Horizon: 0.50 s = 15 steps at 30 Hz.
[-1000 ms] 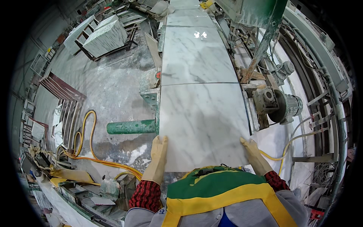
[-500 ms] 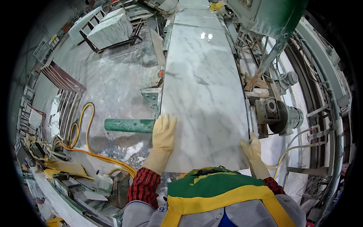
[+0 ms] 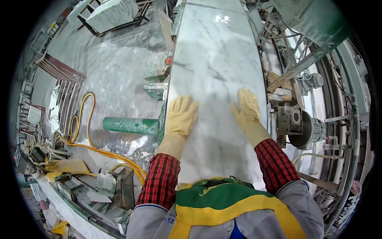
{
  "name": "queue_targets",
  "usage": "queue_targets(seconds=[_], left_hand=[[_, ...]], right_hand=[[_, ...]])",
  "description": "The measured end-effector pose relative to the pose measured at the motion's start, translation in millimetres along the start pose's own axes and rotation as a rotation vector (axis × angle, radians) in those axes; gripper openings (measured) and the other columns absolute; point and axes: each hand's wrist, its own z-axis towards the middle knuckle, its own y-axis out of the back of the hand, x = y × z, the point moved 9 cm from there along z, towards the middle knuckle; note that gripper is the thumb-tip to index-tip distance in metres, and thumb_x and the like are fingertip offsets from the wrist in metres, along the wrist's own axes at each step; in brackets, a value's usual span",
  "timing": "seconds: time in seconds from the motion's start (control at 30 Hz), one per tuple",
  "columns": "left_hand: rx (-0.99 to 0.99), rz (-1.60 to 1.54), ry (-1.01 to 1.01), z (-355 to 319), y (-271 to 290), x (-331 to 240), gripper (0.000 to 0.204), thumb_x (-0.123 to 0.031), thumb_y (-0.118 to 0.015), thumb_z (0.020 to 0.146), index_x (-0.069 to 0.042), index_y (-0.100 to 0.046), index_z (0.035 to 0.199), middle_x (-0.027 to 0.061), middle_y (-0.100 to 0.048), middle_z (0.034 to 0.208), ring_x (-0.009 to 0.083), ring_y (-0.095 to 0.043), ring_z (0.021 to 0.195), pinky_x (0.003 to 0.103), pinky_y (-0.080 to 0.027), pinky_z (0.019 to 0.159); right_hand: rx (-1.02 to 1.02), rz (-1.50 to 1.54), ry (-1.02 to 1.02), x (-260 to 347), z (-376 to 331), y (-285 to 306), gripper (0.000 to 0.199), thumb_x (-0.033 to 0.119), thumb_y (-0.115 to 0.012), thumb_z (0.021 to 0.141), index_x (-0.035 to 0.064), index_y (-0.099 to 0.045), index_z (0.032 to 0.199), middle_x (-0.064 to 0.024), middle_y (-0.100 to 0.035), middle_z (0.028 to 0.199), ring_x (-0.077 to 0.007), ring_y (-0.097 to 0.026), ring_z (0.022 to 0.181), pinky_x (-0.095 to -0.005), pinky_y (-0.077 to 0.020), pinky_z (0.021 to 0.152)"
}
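A long white marble slab [image 3: 215,123] with grey veins lies flat in front of me, its polished face reflecting light at the far end. My left hand [image 3: 181,115], in a cream rubber glove, rests palm down by the slab's left edge with its fingers stretched out. On the right part of the slab lies my right hand [image 3: 248,107] in a matching glove, fingers extended and thumb apart. Neither hand holds anything. The slab's near end is hidden behind my green and yellow apron [image 3: 227,195].
A green cylinder [image 3: 130,125] sticks out left of the slab, below a red knob [image 3: 168,60]. Yellow hoses [image 3: 115,157] loop over the floor. An electric motor [image 3: 316,126] sits at the right. Stone offcuts [image 3: 99,195] lie lower left; stacked slabs [image 3: 113,14] stand far left.
My right hand has moved from the slab's right edge onto its top face, farther forward. My left hand has slid forward and inward from the left edge. The view has shifted slightly.
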Motion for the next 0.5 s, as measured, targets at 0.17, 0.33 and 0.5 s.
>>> queue_targets(seconds=[0.17, 0.33, 0.5], left_hand=[[0.004, -0.01, -0.005, 6, 4, 0, 0.049, -0.024, -0.072, 0.1, -0.019, -0.064, 0.148, 0.0196, -0.056, 0.162, 0.0468, -0.049, 0.151, 0.057, -0.035, 0.13], [0.007, -0.006, 0.004, 11, 5, 2, 0.048, -0.024, -0.072, 0.1, -0.019, -0.064, 0.148, 0.0198, -0.056, 0.161, 0.0469, -0.049, 0.151, 0.059, -0.034, 0.13], [0.022, -0.006, -0.006, 17, 7, 1, 0.048, -0.024, -0.071, 0.101, -0.02, -0.065, 0.148, 0.0202, -0.055, 0.162, 0.0465, -0.05, 0.151, 0.059, -0.034, 0.13]], right_hand=[[-0.069, -0.05, -0.03, -6, 37, -6, 0.078, 0.046, -0.067, 0.108, 0.0038, -0.046, 0.17, -0.0228, -0.045, 0.175, -0.0402, -0.04, 0.163, -0.0527, -0.0273, 0.137], [-0.079, -0.009, 0.009, -7, 46, -3, 0.077, 0.049, -0.066, 0.109, 0.0051, -0.046, 0.17, -0.0209, -0.045, 0.176, -0.0397, -0.04, 0.162, -0.0519, -0.0263, 0.137], [-0.15, 0.033, 0.042, -12, 48, -5, 0.077, 0.048, -0.067, 0.108, 0.0045, -0.048, 0.168, -0.0221, -0.048, 0.172, -0.0399, -0.042, 0.16, -0.0525, -0.0273, 0.136]])
